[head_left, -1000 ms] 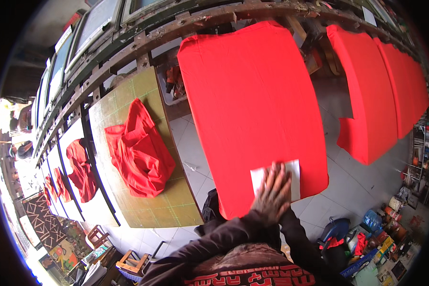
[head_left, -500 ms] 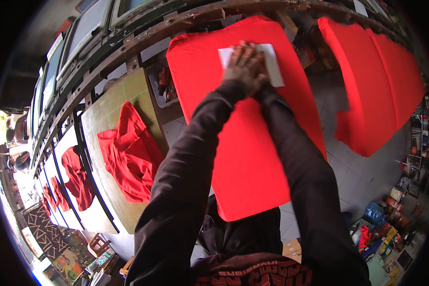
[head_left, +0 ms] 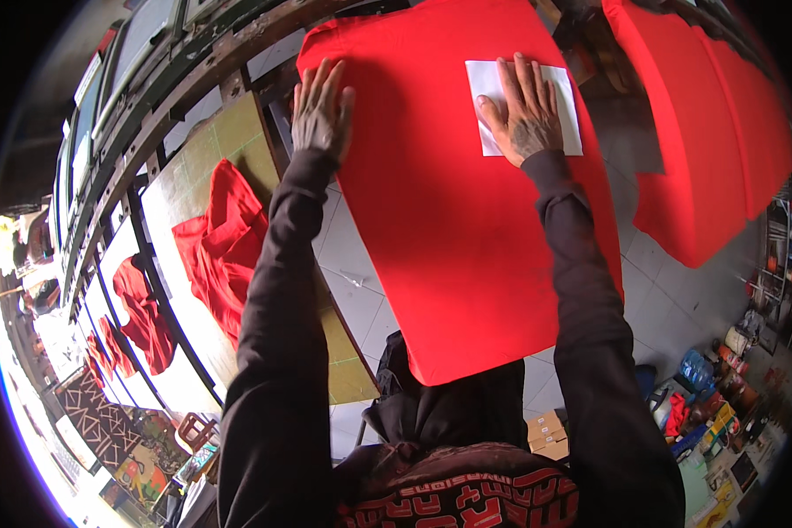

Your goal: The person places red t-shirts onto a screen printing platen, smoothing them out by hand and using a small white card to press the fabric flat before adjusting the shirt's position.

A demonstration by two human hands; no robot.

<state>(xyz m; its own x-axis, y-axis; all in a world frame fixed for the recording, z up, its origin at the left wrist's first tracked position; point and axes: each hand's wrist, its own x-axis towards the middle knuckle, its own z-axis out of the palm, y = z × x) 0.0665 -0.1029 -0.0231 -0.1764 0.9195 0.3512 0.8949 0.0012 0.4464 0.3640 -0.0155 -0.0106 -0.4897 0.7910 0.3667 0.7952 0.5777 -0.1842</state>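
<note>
Red fabric [head_left: 466, 255] is stretched smooth over a long board in front of me. My right hand [head_left: 528, 114] lies flat, fingers a little spread, on a white square sheet [head_left: 568, 132] near the far right part of the fabric. At the far left edge of the same board, my left hand [head_left: 322, 114] rests on the red fabric with its fingers stretched out. Neither hand grips anything. Part of the white sheet is hidden under my right palm.
To the left, a crumpled red cloth [head_left: 224, 251] lies on a greenish board [head_left: 348, 365], with more red cloths on white boards beyond. Another red-covered board [head_left: 704, 167] stands at the right. A dark metal rail [head_left: 211, 75] runs along the back. Cardboard boxes [head_left: 547, 433] and clutter sit lower right.
My hands were stacked together on the white sheet. They have parted: the left moved to the board's left edge, the right stays on the sheet, which now appears farther right.
</note>
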